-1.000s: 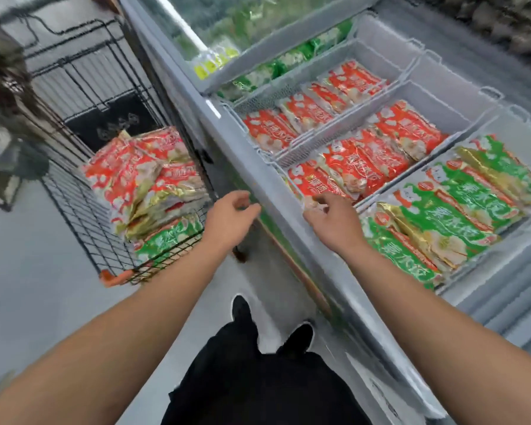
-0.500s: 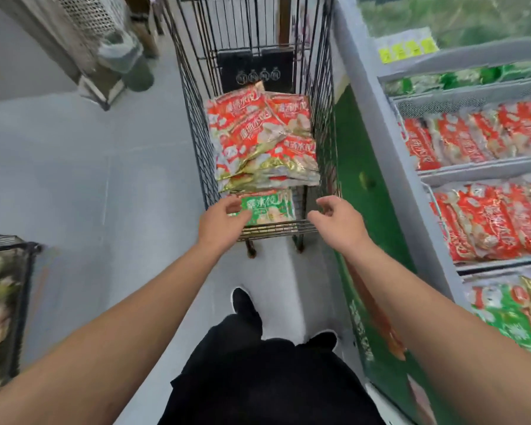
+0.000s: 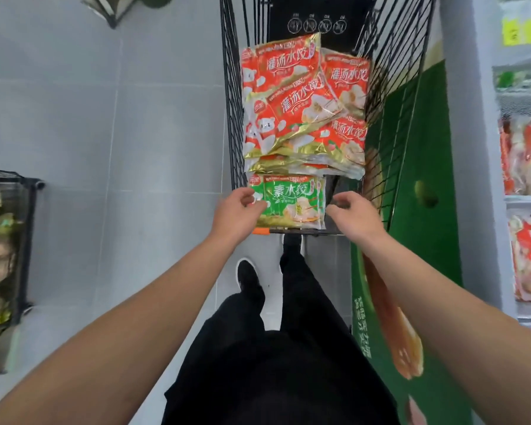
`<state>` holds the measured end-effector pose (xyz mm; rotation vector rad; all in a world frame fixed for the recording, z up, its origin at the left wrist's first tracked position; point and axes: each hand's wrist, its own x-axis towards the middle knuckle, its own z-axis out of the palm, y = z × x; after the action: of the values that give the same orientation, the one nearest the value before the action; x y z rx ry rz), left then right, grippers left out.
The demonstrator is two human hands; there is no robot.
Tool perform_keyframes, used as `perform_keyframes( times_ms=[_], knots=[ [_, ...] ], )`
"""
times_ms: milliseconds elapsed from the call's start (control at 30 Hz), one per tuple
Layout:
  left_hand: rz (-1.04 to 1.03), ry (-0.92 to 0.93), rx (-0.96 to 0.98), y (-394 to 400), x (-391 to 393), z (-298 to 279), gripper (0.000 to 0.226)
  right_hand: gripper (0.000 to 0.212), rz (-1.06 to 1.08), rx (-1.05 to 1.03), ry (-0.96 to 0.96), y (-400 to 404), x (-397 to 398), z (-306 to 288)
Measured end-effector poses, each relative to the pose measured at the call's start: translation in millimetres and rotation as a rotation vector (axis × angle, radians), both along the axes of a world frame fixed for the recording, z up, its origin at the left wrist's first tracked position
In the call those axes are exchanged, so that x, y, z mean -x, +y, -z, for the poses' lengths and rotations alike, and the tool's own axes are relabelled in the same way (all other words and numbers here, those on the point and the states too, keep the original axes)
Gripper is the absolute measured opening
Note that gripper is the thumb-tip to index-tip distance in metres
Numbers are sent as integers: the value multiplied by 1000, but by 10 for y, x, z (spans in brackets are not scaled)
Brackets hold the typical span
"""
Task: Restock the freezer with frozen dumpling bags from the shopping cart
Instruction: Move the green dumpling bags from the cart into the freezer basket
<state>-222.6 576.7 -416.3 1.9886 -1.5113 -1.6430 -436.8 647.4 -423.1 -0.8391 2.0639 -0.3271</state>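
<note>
A black wire shopping cart (image 3: 390,124) stands ahead of me with a tall stack of red dumpling bags (image 3: 301,108) in it. In front of that stack, at the cart's near end, lies a green dumpling bag (image 3: 292,200) on a few more. My left hand (image 3: 238,214) touches the green bag's left edge, fingers curled on it. My right hand (image 3: 351,214) hovers just right of the bag, fingers apart and holding nothing. The freezer (image 3: 524,185) runs along the right edge, with red bags in its bins.
The freezer's green front panel (image 3: 411,240) is close beside the cart's right side. A black wire basket (image 3: 10,250) of packed goods stands at the left. Grey tiled floor (image 3: 105,148) lies between. My legs and black shoes are below the cart.
I have turned from the freezer to the cart. Both hands moved from the freezer's rim to the cart's near end, the left one reaching the green bag.
</note>
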Motion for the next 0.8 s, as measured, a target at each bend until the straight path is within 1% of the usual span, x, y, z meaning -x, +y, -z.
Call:
perform_keyframes(
  times_ms=[167, 367, 467, 567, 667, 733, 800],
  knots=[
    [-51, -47, -72, -245, 340, 312, 55, 49, -62, -129, -65, -319, 250, 431],
    [-85, -136, -178, -528, 666, 903, 57, 51, -67, -287, -139, -611, 493, 1162],
    [-107, -195, -207, -645, 733, 1235, 58, 51, -26, -343, -191, -721, 525, 1571],
    [-125, -252, -243, -691, 755, 1551, 58, 45, 48, -396, -194, -794, 539, 2005],
    [-138, -282, -274, -680, 748, 1773, 58, 45, 149, -420, -193, -848, 527, 2330],
    [-148, -303, -301, -679, 745, 1902, 56, 35, 189, -428, -151, -885, 514, 2523],
    [-149, -319, -324, -693, 755, 1996, 55, 14, 233, -426, -137, -912, 487, 2646]
  ],
)
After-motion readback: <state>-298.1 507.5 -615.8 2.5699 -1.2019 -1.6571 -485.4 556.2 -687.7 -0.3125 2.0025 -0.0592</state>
